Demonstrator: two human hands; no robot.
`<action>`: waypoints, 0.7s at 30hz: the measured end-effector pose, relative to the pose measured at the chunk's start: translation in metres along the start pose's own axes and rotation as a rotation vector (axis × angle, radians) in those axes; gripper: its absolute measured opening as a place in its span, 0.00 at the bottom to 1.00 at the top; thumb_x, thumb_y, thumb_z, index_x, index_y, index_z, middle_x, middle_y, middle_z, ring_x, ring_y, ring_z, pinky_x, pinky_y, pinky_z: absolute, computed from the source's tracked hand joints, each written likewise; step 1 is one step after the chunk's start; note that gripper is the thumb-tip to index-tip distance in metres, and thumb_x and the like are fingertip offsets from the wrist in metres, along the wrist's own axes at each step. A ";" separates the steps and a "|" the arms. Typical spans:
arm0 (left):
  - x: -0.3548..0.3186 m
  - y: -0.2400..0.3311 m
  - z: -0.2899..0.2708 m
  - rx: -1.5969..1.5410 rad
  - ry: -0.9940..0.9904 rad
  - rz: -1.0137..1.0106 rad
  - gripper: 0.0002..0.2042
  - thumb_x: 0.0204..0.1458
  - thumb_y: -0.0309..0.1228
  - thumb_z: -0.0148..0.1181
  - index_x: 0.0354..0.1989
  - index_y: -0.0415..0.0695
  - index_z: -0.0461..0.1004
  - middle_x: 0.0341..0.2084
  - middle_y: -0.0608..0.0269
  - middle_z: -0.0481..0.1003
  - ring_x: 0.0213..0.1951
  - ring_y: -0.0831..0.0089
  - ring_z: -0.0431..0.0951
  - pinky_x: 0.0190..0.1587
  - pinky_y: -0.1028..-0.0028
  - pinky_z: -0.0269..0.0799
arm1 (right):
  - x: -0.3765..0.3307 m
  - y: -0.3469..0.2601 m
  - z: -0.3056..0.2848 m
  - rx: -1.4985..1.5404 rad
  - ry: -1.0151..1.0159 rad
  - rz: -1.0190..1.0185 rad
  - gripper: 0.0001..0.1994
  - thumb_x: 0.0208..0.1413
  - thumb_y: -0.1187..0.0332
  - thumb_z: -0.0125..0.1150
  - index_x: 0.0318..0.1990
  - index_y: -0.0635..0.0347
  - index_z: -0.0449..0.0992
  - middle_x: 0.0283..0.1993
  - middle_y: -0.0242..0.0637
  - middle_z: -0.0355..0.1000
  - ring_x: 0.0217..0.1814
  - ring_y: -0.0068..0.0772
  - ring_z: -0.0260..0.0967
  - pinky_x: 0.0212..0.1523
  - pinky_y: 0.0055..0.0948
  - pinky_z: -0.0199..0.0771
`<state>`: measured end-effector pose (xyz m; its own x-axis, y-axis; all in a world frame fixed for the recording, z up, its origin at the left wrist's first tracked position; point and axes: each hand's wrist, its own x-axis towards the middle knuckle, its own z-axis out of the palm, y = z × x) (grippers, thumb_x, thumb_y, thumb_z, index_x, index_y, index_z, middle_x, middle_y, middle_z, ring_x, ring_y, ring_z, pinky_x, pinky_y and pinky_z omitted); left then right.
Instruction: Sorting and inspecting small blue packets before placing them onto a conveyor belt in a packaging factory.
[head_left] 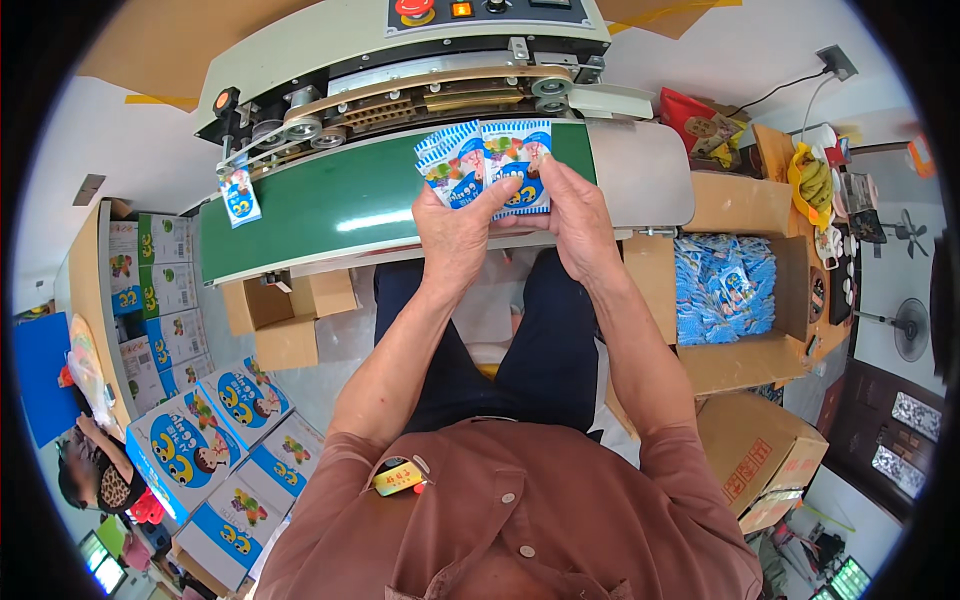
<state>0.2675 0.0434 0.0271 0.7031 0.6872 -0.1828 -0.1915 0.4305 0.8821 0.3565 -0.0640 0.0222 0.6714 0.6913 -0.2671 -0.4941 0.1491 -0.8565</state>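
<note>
My left hand [452,232] is closed on a small fanned stack of blue-and-white printed sachets [452,165], its thumb reaching across to the right. Beside it, my right hand [580,215] grips another blue-and-white sachet [517,150] by its right edge and from below. Both hands are close together over the near edge of a green conveyor belt [350,215]. Behind the belt stands a band sealing machine [420,85] with rollers and drive belts. A single sachet [240,197] hangs at the machine's left end, apart from my hands.
At the right, an open carton [655,285] holds a heap of blue sachets [725,285]. A closed carton [760,455] sits below it. Printed boxes [190,450] are stacked at the left, near another person [100,465]. An opened carton [270,305] lies under the belt.
</note>
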 end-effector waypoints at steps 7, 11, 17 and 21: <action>0.000 -0.005 0.001 -0.048 0.046 0.007 0.15 0.50 0.22 0.69 0.46 0.38 0.74 0.38 0.59 0.81 0.35 0.74 0.83 0.28 0.76 0.83 | 0.002 0.020 0.006 0.105 0.068 -0.080 0.16 0.68 0.61 0.53 0.53 0.63 0.74 0.46 0.36 0.77 0.44 0.25 0.76 0.43 0.31 0.80; 0.000 -0.006 -0.001 -0.050 0.061 0.009 0.15 0.51 0.22 0.69 0.46 0.38 0.73 0.38 0.59 0.80 0.35 0.73 0.83 0.28 0.76 0.83 | -0.001 0.022 0.009 0.190 0.070 -0.100 0.15 0.68 0.61 0.53 0.52 0.62 0.75 0.46 0.35 0.77 0.44 0.24 0.76 0.43 0.30 0.79; 0.004 -0.007 0.001 -0.052 0.025 0.005 0.15 0.50 0.22 0.69 0.46 0.38 0.73 0.38 0.60 0.80 0.36 0.73 0.83 0.28 0.75 0.83 | 0.004 0.017 -0.001 0.051 0.063 -0.120 0.12 0.66 0.64 0.57 0.50 0.61 0.76 0.45 0.34 0.78 0.43 0.24 0.77 0.42 0.31 0.80; 0.006 -0.010 -0.002 0.017 0.015 -0.062 0.14 0.54 0.25 0.66 0.47 0.38 0.72 0.39 0.59 0.79 0.36 0.71 0.83 0.29 0.74 0.84 | 0.009 0.001 -0.021 0.016 0.226 -0.090 0.11 0.64 0.66 0.59 0.49 0.62 0.76 0.44 0.35 0.78 0.41 0.26 0.78 0.41 0.33 0.82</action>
<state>0.2729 0.0444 0.0160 0.7028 0.6682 -0.2441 -0.1360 0.4630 0.8759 0.3740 -0.0723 0.0093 0.8189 0.4993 -0.2832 -0.4339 0.2154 -0.8748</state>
